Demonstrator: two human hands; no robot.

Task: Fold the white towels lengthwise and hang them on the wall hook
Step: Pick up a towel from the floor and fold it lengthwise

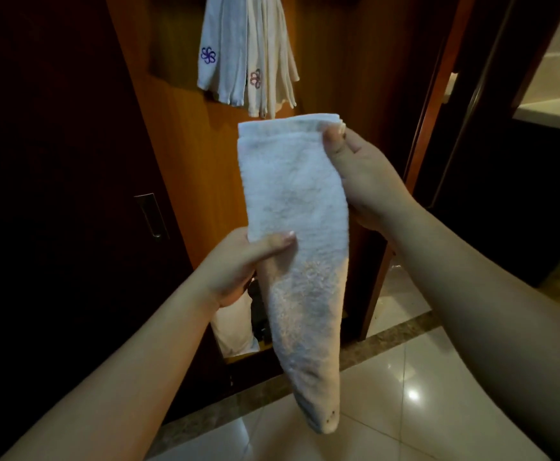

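Observation:
A white towel (297, 207), folded into a long narrow strip, hangs in front of me from its upper edge down toward the floor. My right hand (365, 174) pinches its top right corner between thumb and fingers. My left hand (238, 264) grips its left edge about halfway down, thumb on the front. Above, several white towels (238, 48) with embroidered flower marks hang against the wooden panel; the hook itself is out of view.
An orange-brown wooden panel (185, 134) stands straight ahead, with a dark cabinet door and metal handle (150, 216) to its left. A white bundle (235, 331) sits low in the open compartment. Glossy floor tiles (405, 377) lie below; a bathroom counter (551, 111) shows at right.

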